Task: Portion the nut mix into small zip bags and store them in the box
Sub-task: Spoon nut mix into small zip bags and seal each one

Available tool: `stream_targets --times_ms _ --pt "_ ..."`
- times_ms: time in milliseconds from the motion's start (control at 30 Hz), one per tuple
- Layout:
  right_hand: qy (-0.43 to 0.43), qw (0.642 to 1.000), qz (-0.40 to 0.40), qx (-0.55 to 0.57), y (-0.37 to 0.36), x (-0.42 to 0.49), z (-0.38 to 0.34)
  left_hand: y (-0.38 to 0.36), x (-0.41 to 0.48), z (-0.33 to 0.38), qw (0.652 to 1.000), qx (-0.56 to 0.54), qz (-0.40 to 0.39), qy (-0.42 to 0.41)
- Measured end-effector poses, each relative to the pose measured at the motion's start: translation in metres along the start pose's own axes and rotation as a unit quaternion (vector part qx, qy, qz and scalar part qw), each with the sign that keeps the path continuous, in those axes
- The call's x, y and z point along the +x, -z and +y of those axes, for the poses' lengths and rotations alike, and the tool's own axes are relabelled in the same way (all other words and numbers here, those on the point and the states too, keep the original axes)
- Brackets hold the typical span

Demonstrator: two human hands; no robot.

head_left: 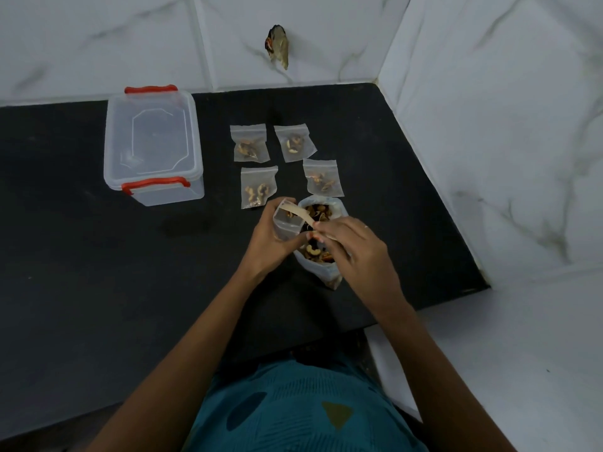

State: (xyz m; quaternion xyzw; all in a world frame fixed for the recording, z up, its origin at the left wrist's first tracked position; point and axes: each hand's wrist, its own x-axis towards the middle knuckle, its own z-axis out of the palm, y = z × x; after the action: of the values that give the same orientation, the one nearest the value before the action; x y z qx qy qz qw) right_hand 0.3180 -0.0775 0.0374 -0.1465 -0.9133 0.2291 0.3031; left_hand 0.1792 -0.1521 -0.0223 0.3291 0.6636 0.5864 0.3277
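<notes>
My left hand (272, 244) grips a small clear zip bag (287, 223), held upright with its mouth open and a few nuts inside. My right hand (354, 247) pinches a pale wooden spoon (300, 214) whose tip reaches into that bag's mouth. Just behind and under my hands stands the large clear bag of nut mix (321, 243), open at the top. Several small filled zip bags lie flat on the black counter beyond it, among them the near left bag (257, 187) and the near right bag (323, 177). The clear storage box (151, 145) with red latches sits at the left, lid on.
The black counter (98, 272) ends at a white marble wall behind and at the right, with its front right corner near my right arm. A small broken fitting (279, 45) sticks out of the back wall.
</notes>
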Motion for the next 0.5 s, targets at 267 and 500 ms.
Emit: stream_targets --times_ms 267,500 --pt "0.003 1.0 0.013 0.02 -0.0006 -0.0021 0.0013 0.0024 -0.0007 0.0006 0.999 -0.024 0.017 0.022" --pt "-0.208 0.958 0.089 0.176 -0.0003 -0.0013 -0.0025 0.0052 -0.0034 0.004 1.0 -0.02 0.013 0.015"
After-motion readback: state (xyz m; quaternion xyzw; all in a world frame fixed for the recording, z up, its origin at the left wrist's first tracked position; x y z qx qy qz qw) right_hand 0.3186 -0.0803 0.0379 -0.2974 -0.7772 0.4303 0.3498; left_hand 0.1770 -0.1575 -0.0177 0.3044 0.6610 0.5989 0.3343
